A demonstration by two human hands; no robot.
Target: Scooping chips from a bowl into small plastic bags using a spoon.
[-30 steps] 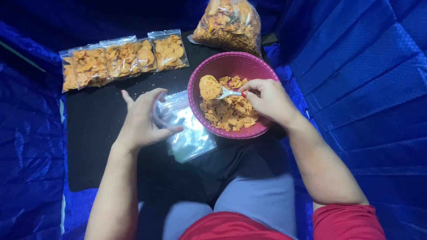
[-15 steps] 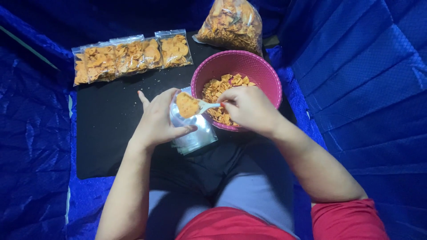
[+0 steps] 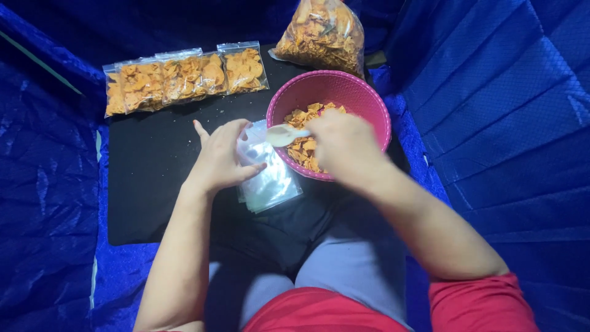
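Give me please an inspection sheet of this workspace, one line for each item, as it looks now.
Surface: black mat, a few crumbs on it.
Job's things: pink bowl partly filled with orange chips; white spoon at its rim, looks empty; clear small bag on top of a few others.
Clutter: row of filled small bags at the far edge; big chip bag behind the bowl.
Grips: left hand holds the clear small bag at its mouth; right hand holds the spoon.
Cables: nothing seen.
Surroundings: blue tarp on all sides; the person's lap below.
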